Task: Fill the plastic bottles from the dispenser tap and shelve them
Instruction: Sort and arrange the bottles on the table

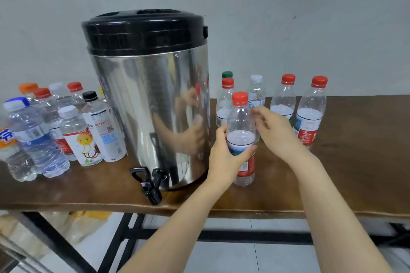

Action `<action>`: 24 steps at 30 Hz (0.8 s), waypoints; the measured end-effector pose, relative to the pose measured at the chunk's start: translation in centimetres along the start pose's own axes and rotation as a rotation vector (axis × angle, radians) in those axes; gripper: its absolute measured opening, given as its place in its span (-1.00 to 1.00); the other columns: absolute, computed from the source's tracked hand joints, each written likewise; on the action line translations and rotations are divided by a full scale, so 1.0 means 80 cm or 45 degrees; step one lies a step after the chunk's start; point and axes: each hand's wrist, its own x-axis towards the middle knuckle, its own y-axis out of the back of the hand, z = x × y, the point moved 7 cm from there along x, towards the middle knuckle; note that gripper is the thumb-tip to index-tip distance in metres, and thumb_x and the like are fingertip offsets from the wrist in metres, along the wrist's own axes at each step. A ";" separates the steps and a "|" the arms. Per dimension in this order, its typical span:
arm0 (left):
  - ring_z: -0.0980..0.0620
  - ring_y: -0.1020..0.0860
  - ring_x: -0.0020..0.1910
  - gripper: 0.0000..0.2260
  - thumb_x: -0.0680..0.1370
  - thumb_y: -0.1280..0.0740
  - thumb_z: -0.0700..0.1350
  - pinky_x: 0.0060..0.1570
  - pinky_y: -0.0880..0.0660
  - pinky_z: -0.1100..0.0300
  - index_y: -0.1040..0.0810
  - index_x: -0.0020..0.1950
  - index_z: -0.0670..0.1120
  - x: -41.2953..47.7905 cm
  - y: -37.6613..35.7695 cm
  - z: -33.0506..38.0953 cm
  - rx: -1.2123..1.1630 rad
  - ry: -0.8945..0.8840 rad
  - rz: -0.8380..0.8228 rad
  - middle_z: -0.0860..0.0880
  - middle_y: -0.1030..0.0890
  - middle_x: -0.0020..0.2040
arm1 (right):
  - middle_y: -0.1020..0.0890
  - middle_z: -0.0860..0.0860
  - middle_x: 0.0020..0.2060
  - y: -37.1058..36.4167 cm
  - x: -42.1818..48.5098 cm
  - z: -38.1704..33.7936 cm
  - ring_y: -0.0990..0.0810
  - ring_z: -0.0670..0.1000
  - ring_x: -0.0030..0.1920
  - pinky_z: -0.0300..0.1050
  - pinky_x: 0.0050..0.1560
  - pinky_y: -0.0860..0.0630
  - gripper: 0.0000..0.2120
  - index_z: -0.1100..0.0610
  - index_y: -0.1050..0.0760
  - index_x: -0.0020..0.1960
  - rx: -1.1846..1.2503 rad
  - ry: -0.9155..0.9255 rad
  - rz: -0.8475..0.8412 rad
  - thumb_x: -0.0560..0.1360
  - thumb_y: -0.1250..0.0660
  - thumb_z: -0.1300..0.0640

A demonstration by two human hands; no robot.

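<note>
Checker: Hands first. Where is each one, measured from the dispenser (150, 99)?

Observer: Both are to the right of the dispenser, near its lower half. The left hand (224, 159) is the nearer of the two, just beside the steel wall. The right hand (275, 131) is farther out and a little higher.

Checker: Grip of the left?

Observer: It is wrapped round the bottle (240, 115) at the label, thumb (246, 152) across the front and the fingers curled behind. The forearm comes up from the lower edge, with the wrist nearly straight.

Checker: And the right?

Observer: Its fingers (258, 113) are loosely bent and spread, reaching toward the bottle's shoulder with the palm turned down and left. They close on nothing that I can see. Blur hides whether the tips touch the plastic.

Checker: How does the bottle sit?

Observer: It is upright, with the red cap (239, 97) on, just right of the dispenser and forward of the other bottles there. I cannot tell whether its base rests on the table (355, 173) or is lifted slightly.

Checker: Tap?

Observer: The tap (148, 182) is at the dispenser's foot, black, jutting over the table edge, well apart from both hands.

Checker: Other bottles?

Observer: A capped row (310, 117) stands right of the dispenser, toward the wall. A denser cluster (73, 135) stands on the dispenser's left.
</note>
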 end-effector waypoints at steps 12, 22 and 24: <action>0.17 -0.52 0.26 -0.32 0.46 -0.53 0.01 0.25 -0.50 0.18 -0.23 0.47 0.06 -0.126 0.103 0.029 -0.015 -0.154 -0.033 0.07 -0.52 0.33 | -0.64 -0.09 0.00 -0.039 -0.126 -0.142 -0.61 -0.03 0.00 0.07 0.05 -0.55 -0.62 -0.05 -0.44 0.30 -0.016 0.185 0.151 0.59 -0.18 -0.22; 0.40 -0.51 0.13 -0.31 0.36 -0.57 0.11 0.03 -0.46 0.43 -0.33 0.39 0.08 -0.202 0.177 -0.019 0.018 -0.054 0.085 0.23 -0.55 0.19 | -0.58 -0.13 -0.13 -0.106 -0.186 -0.184 -0.52 -0.13 -0.23 0.02 -0.11 -0.54 -0.68 -0.11 -0.44 0.18 -0.066 0.238 0.018 0.53 -0.22 -0.26; 0.24 -0.53 0.16 -0.33 0.38 -0.59 0.05 0.10 -0.48 0.30 -0.33 0.39 0.08 -0.209 0.184 -0.031 0.059 -0.035 0.093 0.16 -0.56 0.22 | -0.51 -0.14 -0.20 -0.107 -0.188 -0.190 -0.47 -0.16 -0.25 -0.07 -0.20 -0.43 -0.69 -0.07 -0.46 0.11 -0.096 0.251 0.061 0.54 -0.22 -0.25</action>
